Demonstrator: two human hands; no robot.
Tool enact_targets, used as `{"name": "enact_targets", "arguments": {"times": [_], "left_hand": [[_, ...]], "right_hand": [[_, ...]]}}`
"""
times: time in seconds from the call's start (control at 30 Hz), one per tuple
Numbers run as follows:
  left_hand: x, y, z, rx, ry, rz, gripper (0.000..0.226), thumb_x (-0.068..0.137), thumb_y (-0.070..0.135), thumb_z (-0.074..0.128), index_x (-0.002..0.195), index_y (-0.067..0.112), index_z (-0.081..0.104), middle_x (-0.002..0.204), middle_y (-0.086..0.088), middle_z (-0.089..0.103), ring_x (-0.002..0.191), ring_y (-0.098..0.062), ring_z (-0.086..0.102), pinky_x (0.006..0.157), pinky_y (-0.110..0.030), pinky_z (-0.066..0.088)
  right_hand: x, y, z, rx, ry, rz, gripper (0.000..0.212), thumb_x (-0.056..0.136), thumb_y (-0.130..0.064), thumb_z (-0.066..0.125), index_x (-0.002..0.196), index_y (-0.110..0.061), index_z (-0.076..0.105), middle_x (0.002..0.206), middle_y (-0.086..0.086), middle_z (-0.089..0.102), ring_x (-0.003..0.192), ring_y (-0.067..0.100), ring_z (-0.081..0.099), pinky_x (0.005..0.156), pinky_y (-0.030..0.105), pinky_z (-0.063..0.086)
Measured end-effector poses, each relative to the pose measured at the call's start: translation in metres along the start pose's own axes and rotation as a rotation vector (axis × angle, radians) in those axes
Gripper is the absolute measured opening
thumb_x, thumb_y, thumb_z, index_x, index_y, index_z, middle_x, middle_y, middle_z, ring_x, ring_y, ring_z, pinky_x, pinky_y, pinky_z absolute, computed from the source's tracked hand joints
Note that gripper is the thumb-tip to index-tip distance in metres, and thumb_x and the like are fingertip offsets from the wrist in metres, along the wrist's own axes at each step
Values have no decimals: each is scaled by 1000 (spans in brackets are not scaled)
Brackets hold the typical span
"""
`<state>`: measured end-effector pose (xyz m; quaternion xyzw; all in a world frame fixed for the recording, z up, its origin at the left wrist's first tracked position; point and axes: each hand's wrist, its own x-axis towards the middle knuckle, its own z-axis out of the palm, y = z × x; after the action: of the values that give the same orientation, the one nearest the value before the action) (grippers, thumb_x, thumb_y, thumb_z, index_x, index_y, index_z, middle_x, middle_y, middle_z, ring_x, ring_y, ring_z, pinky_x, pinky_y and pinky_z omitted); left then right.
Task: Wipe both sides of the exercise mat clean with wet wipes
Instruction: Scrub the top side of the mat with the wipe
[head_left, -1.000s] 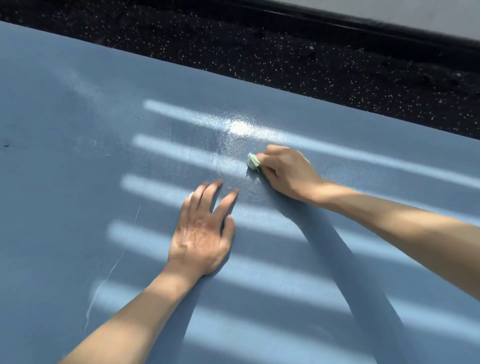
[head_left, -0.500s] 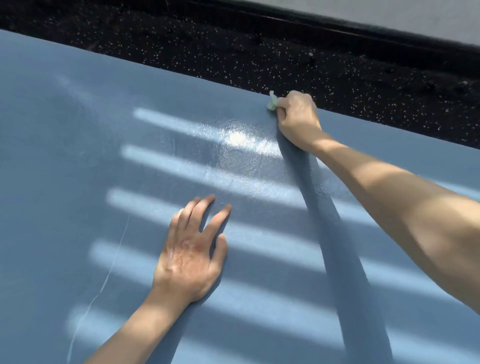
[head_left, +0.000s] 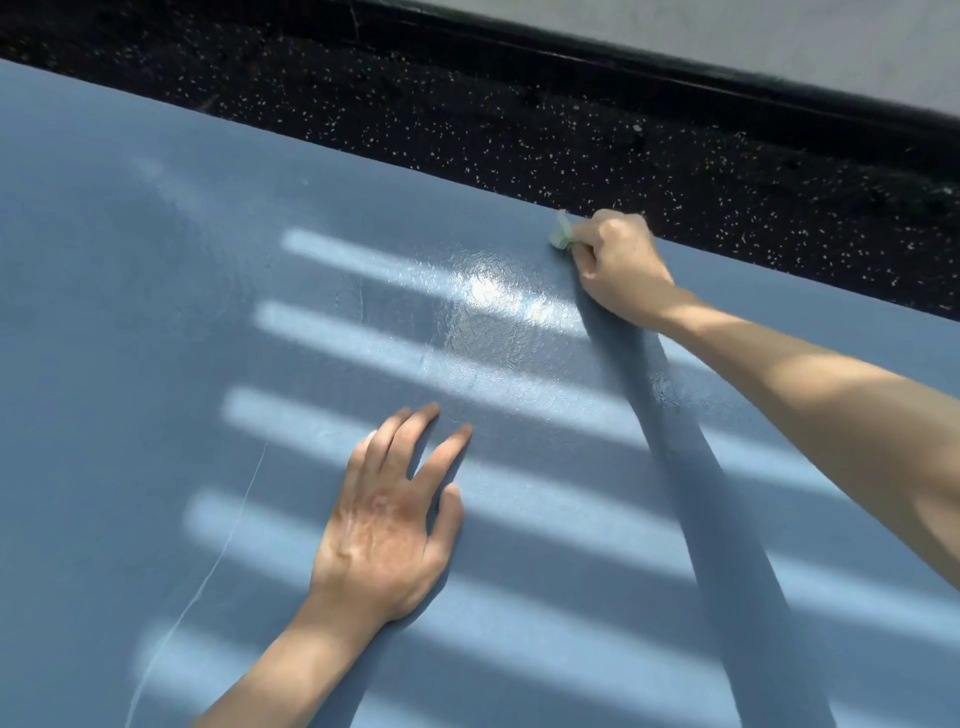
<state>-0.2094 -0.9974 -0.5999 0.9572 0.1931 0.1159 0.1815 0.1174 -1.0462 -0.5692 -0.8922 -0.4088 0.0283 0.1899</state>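
Right hand (head_left: 618, 265) moved to far edge of mat (head_left: 156, 312), gripping wipe (head_left: 560, 236), left hand (head_left: 384, 530) spread flat

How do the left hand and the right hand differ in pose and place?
The left hand lies flat with fingers spread, holding nothing; the right hand is curled round a pale green wet wipe. The left hand rests nearer the person; the right hand is at the far edge of the blue mat. Both touch the mat.

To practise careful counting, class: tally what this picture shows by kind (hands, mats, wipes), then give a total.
hands: 2, the left hand and the right hand
exercise mat: 1
wet wipe: 1
total: 4
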Motion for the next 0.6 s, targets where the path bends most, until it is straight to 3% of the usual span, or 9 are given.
{"name": "enact_targets", "arguments": {"times": [0.1,0.2,0.3,0.4,0.47,0.6], "left_hand": [[-1,1,0,-8,-19,-15,47,94,29,41,138,20,56,146,-8,44,136,-30,38,114,-44,27],[-2,1,0,-8,-25,-22,47,94,29,41,138,21,55,146,-7,44,137,-31,38,114,-45,27],[-1,0,0,-2,-29,-25,47,94,30,42,138,21,55,147,-7,43,137,-30,38,115,-44,26],[-1,0,0,-4,-34,-25,47,94,29,42,138,21,54,147,-7,43,137,-30,37,115,-43,25],[-1,1,-1,-9,-35,-24,47,94,29,41,138,21,55,146,-7,43,137,-29,37,115,-43,25],[-1,0,-1,-1,-41,-35,48,94,30,41,138,22,54,147,-6,43,138,-27,35,117,-40,22]], "right_hand": [[19,16,-12,-99,35,254,29,95,-8,38,97,-1,66,89,18,52,89,36,54,66,31,31],[4,10,-5,-76,60,111,25,93,-8,41,86,-2,64,77,10,50,75,30,50,62,28,29],[-10,16,-3,-32,41,-55,28,95,-11,45,99,-3,72,84,11,57,74,28,55,66,29,43],[5,30,-13,-115,44,135,34,98,-16,40,111,-8,70,98,16,56,88,33,53,69,31,38],[8,31,-13,-171,49,165,31,97,-12,41,104,0,69,108,17,54,96,33,49,68,31,35],[12,19,-20,-125,-22,235,20,89,-6,47,91,2,66,84,16,58,69,28,51,57,30,40]]}}
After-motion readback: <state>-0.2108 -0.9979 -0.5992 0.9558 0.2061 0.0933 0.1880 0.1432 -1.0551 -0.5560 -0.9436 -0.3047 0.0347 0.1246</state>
